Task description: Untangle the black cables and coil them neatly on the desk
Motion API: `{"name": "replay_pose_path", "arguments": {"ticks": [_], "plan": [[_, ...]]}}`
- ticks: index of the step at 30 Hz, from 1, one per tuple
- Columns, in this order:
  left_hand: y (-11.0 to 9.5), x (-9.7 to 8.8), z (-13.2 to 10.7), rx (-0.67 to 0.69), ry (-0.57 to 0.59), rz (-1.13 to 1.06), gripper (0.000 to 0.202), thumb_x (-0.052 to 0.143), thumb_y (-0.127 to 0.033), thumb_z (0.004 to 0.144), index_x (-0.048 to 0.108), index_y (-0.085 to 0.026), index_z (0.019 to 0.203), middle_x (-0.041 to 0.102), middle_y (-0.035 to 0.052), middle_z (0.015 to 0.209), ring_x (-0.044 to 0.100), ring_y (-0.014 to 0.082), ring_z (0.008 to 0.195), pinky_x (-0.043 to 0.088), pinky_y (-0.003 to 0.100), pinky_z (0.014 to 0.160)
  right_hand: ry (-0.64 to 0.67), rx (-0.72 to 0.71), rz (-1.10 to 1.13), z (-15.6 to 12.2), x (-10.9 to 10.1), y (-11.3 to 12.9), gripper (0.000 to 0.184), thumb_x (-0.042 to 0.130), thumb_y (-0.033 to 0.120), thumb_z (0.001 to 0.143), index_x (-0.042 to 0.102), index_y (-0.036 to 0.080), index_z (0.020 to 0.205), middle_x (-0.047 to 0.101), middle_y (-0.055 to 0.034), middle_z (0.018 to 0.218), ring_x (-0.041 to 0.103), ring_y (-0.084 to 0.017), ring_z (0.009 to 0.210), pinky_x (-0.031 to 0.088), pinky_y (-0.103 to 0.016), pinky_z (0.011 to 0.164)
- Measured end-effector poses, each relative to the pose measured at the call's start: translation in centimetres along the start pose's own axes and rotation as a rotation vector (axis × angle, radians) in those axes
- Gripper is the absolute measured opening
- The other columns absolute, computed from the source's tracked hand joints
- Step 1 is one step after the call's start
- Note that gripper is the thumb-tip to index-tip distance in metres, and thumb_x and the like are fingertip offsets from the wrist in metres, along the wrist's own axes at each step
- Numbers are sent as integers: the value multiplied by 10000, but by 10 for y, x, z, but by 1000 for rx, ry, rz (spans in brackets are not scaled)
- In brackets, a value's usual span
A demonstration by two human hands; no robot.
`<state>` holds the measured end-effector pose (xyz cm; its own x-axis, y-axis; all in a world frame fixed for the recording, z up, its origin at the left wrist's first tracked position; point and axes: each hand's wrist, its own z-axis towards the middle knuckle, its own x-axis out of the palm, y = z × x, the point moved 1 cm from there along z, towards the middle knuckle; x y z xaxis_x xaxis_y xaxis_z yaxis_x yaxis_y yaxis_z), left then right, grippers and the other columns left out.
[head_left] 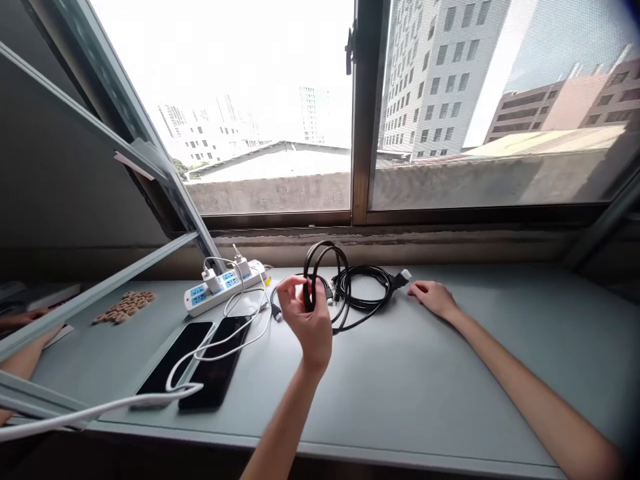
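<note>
My left hand (306,319) is raised over the grey sill and closed on a loop of black cable (325,267), which stands up above my fingers. The rest of the black cable (367,293) lies coiled on the sill just behind. My right hand (433,297) rests on the sill to the right, fingers curled, touching the cable's plug end (403,276); whether it grips the plug I cannot tell.
A white power strip (223,290) with two white chargers lies at the back left. White cables run from it to two black phones (200,360) lying flat. Small brown pieces (125,307) sit further left. Another person's arm (20,357) shows at the left edge.
</note>
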<state>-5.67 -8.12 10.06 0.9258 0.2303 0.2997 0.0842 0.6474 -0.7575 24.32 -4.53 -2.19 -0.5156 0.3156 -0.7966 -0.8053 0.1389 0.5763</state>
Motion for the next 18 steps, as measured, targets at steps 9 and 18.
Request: {"name": "replay_pose_path", "arguments": {"ticks": [9,18], "plan": [[-33,-66,-24,688,190,323,270,545,40,684,457,-183,806,514,-5,724,525,98,661,418,190,525,25,1,-19,0,-3,-1,378,397,446,785,696,224,722,611,-15,582,569,-195,624,345,-259,539],[-9,-102,-92,638,1021,760,285,429,-78,665,526,-182,912,587,10,694,477,121,532,321,240,482,27,7,-75,-3,-6,3,386,381,430,789,700,217,738,627,-26,608,575,-201,646,343,-257,538]]}}
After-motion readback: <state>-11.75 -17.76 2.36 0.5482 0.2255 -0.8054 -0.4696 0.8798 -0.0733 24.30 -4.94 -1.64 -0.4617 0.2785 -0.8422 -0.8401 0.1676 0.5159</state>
